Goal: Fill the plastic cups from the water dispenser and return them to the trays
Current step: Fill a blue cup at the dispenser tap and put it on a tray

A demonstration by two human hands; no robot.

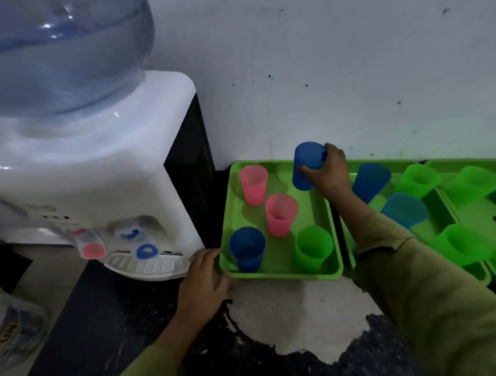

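Observation:
My right hand grips a blue cup at the back right corner of the nearest green tray. Two pink cups, another blue cup and a green cup stand upright in that tray. My left hand rests at the tray's front left corner, fingers on its rim. The white water dispenser stands to the left, with a red tap, a blue tap and a drip tray.
A second green tray to the right holds several blue and green cups; a third tray lies beyond it. The big blue water bottle sits on the dispenser. A white wall runs behind the trays. The counter is dark with a pale worn patch.

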